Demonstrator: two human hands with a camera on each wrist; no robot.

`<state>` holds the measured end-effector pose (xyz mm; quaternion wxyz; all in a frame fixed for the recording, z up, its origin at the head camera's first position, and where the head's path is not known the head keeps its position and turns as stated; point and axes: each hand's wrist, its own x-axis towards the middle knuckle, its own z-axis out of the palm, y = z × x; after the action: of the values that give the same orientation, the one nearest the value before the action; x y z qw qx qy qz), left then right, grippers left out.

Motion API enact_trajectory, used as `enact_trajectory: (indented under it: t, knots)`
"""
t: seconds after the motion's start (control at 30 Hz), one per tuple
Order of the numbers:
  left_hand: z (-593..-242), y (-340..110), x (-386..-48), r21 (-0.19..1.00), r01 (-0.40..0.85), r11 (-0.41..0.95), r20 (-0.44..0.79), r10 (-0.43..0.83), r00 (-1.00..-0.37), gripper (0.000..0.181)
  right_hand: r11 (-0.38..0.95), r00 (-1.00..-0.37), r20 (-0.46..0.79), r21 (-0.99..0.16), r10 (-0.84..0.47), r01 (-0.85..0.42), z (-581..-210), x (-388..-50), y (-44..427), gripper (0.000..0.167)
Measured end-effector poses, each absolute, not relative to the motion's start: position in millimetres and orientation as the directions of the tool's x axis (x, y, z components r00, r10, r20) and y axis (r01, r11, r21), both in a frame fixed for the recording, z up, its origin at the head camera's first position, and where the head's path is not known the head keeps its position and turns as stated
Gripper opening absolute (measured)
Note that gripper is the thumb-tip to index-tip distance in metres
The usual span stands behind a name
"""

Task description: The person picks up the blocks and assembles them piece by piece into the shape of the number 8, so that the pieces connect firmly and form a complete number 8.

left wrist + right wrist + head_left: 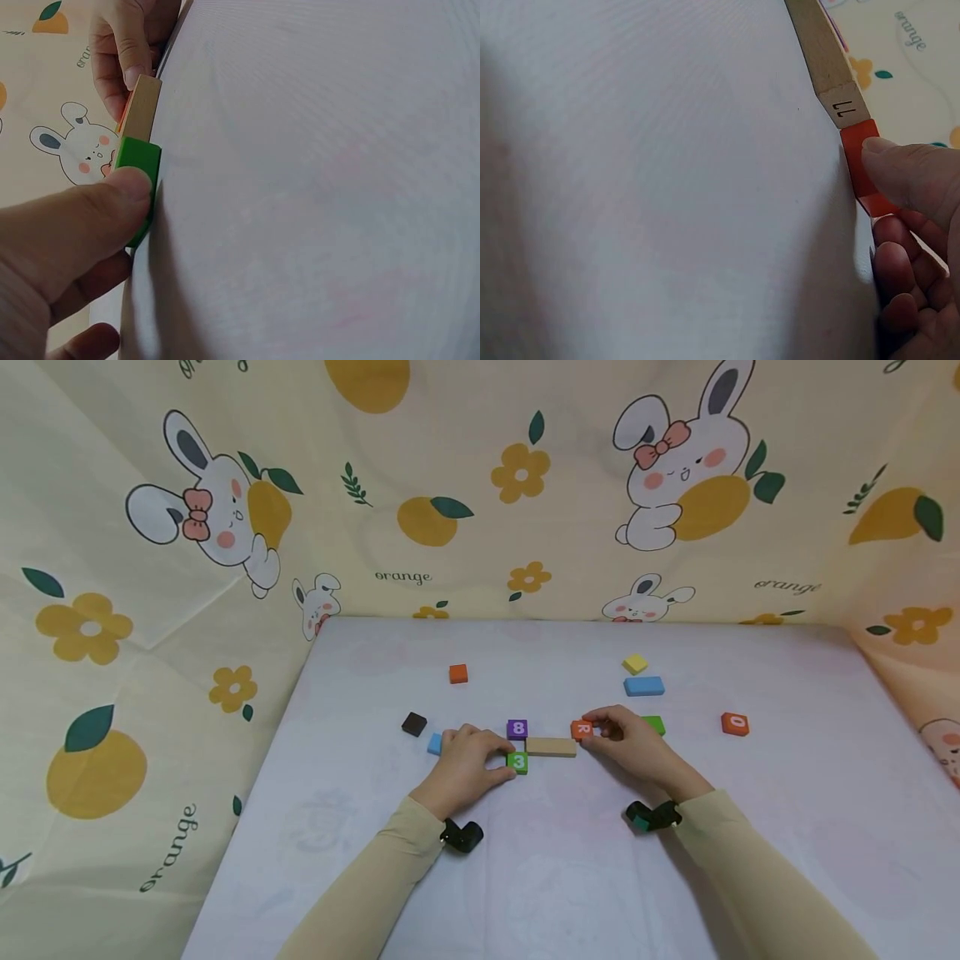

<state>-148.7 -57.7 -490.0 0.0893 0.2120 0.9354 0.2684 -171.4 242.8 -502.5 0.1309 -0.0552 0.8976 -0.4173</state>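
Note:
My left hand (pixel 467 766) pinches a small green block marked 3 (pixel 517 763) between thumb and fingers, at the left end of a plain wooden strip (pixel 551 747). A purple block marked 8 (pixel 517 729) sits just behind the green one. At the strip's other end, my right hand (pixel 639 748) pinches an orange-red block marked R (pixel 581 730). In the right wrist view the thumb presses this red block (pixel 859 166) beside the strip's end (pixel 843 106), which bears dark marks. The left wrist view shows the green block (pixel 139 159) close against the strip (pixel 142 112).
A light blue block (pixel 434 744) is partly hidden by the left hand, near a black block (pixel 414 724). Farther back lie orange (pixel 458 674), yellow (pixel 635 664) and long blue (pixel 644 686) blocks. A green block (pixel 655 724) and a red one (pixel 735 724) lie right.

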Motion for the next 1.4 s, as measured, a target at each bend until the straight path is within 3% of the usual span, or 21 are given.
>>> enact_trajectory:
  t: [0.53, 1.0, 1.4]
  knots:
    - [-491, -57, -149, 0.531, 0.356, 0.769, -0.043, 0.444, -0.895, 0.033, 0.615, -0.954, -0.215, -0.787, -0.208, 0.044, -493, -168, 250, 0.053]
    - [-490, -56, -148, 0.533, 0.348, 0.771, -0.05, 0.44, -0.897, 0.032, 0.681, -0.994, -0.076, -0.732, -0.084, -0.002, -466, -156, 303, 0.057]
    - [-494, -57, -150, 0.523, 0.351, 0.777, -0.048, 0.438, -0.898, 0.032, 0.693, -0.978, -0.201, -0.713, -0.06, 0.104, -473, -153, 331, 0.068]
